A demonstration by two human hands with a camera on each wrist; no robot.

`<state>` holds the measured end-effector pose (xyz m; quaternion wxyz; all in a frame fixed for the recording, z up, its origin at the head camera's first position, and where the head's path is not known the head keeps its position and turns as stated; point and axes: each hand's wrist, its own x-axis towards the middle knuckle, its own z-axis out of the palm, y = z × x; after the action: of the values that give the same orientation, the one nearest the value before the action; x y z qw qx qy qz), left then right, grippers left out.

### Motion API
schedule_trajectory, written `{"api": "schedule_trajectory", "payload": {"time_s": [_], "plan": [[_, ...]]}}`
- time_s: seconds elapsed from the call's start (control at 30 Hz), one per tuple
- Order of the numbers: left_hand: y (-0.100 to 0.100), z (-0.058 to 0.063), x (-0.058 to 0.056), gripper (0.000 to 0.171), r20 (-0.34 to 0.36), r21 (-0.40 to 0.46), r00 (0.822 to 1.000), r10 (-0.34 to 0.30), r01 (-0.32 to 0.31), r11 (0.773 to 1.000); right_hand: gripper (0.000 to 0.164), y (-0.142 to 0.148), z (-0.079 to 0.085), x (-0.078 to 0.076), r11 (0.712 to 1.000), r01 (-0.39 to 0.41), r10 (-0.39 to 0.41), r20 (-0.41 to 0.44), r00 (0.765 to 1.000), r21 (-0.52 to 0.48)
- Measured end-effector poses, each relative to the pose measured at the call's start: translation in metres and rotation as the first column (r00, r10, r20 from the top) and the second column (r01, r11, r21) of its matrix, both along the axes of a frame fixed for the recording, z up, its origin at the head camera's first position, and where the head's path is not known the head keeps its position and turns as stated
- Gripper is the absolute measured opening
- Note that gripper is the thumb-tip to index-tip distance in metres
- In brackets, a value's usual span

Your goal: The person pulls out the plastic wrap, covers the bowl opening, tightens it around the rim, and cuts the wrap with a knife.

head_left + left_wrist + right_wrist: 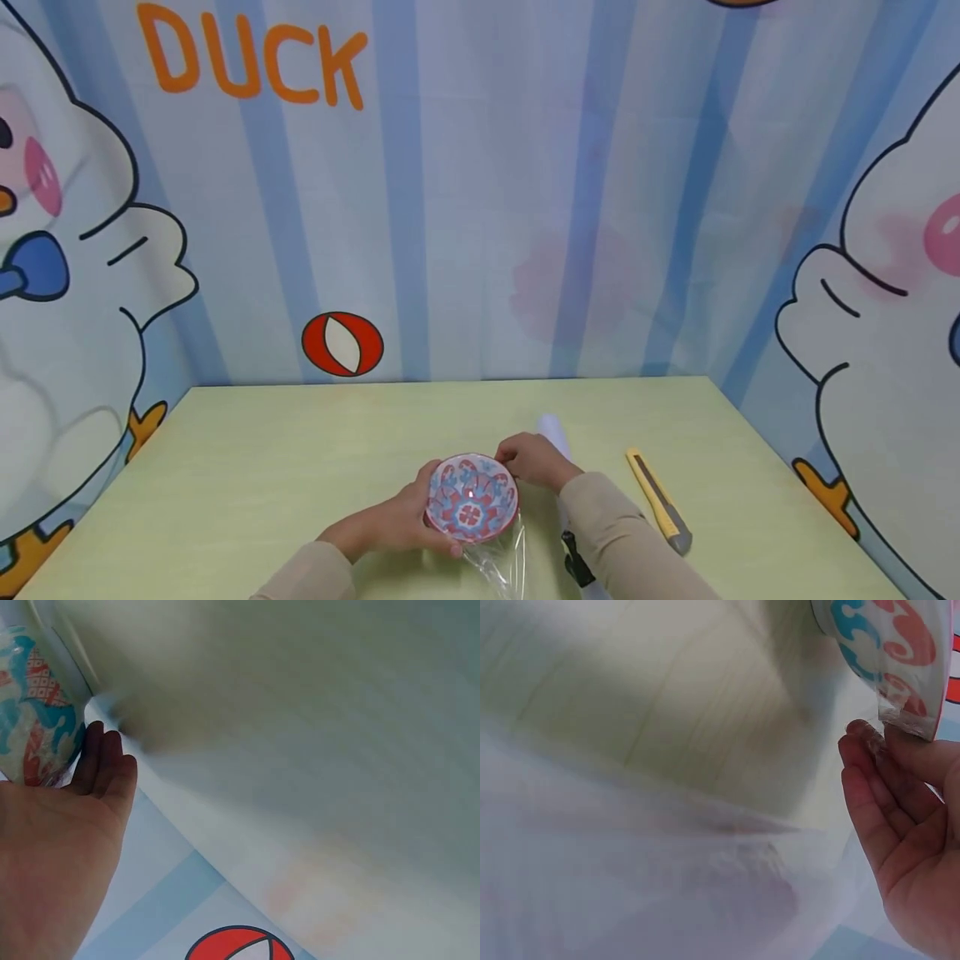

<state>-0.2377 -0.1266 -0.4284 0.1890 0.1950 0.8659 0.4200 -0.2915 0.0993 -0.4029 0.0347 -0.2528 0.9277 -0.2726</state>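
A bowl [471, 498] with a red, blue and white flower pattern is tilted above the table, its inside facing the head camera. My left hand [408, 517] grips it at the left side, thumb near the lower rim. Clear plastic film [498, 562] hangs from the bowl's lower right. At the upper right rim, my right hand [536, 460] pinches the edge of the film. The right wrist view shows film [907, 720] stretched over the bowl's outer side [900, 645], down to the thumb and fingers [885, 761]. The left wrist view shows the bowl's patterned outside [41, 712].
A white roll [553, 433] lies under and behind the right forearm, with a black object [576, 558] on it. A yellow and grey utility knife [660, 502] lies to its right. The pale green table [300, 442] ends at a striped cartoon curtain [480, 208].
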Motion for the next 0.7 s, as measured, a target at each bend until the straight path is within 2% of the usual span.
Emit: {"api": "schedule_trajectory", "payload": {"time_s": [0.07, 0.13, 0.2, 0.27, 0.37, 0.5, 0.6, 0.7], "plan": [[0.0, -0.001, 0.0, 0.119, 0.0, -0.004, 1.0, -0.001, 0.001, 1.0, 0.018, 0.0, 0.001, 0.002, 1.0, 0.001, -0.001, 0.005, 1.0, -0.001], [0.0, -0.002, 0.0, 0.119, -0.002, 0.001, 1.0, -0.005, 0.005, 1.0, 0.018, -0.001, 0.001, 0.003, 1.0, 0.014, -0.013, 0.045, 0.999, -0.022], [-0.001, -0.003, 0.0, 0.119, 0.001, 0.006, 1.0, -0.009, 0.009, 1.0, 0.019, 0.0, -0.001, 0.005, 0.997, 0.038, -0.031, 0.114, 0.993, -0.061], [-0.001, -0.004, 0.0, 0.117, 0.003, 0.014, 1.0, -0.018, 0.018, 1.0, 0.02, 0.0, -0.004, 0.006, 0.99, 0.084, -0.06, 0.201, 0.978, -0.117], [0.0, -0.002, 0.0, 0.117, -0.002, 0.006, 1.0, -0.03, 0.03, 1.0, 0.025, 0.001, -0.01, 0.008, 0.96, 0.183, -0.109, 0.32, 0.941, -0.212], [0.002, 0.0, 0.0, 0.118, -0.003, -0.003, 0.999, -0.032, 0.032, 0.999, 0.029, 0.002, -0.018, 0.01, 0.898, 0.302, -0.148, 0.425, 0.893, -0.32], [0.003, 0.0, 0.0, 0.119, -0.008, -0.007, 1.0, -0.025, 0.025, 1.0, 0.03, 0.004, -0.021, 0.015, 0.855, 0.366, -0.145, 0.507, 0.849, -0.368], [0.002, 0.0, 0.001, 0.122, -0.025, -0.034, 1.0, -0.01, 0.009, 0.999, 0.037, 0.008, -0.019, 0.022, 0.831, 0.409, -0.126, 0.589, 0.798, -0.377]]}}
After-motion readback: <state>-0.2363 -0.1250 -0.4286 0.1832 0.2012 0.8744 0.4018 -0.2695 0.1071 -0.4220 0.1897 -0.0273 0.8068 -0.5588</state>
